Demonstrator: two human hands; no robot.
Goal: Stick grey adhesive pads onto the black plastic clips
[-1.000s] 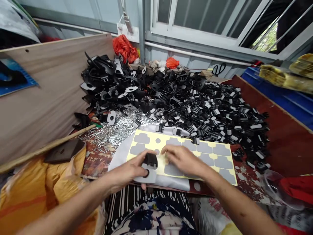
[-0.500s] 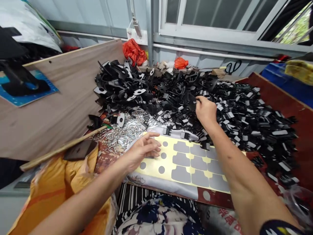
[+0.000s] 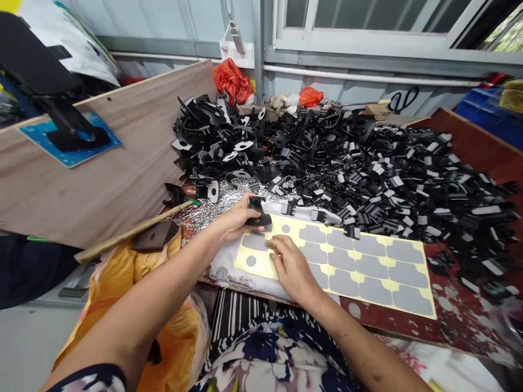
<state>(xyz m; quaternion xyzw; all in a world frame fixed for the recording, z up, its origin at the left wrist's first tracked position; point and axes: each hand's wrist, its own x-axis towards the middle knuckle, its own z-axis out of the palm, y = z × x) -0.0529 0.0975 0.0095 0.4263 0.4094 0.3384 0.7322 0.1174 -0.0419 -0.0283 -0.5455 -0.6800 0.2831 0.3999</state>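
Gripped black part [image 3: 259, 209] in left hand [image 3: 240, 219], with thumb and fingers wrapped round it, over upper left end of yellow sheet [image 3: 263, 267]. Had right hand [image 3: 291, 262] half curled over sheet, with fingertips beside grey sticker [image 3: 252, 241]; could not tell if holding it. Saw silver pins [image 3: 198, 219] behind left hand, heap of black pieces [image 3: 327, 155] beyond sheet.
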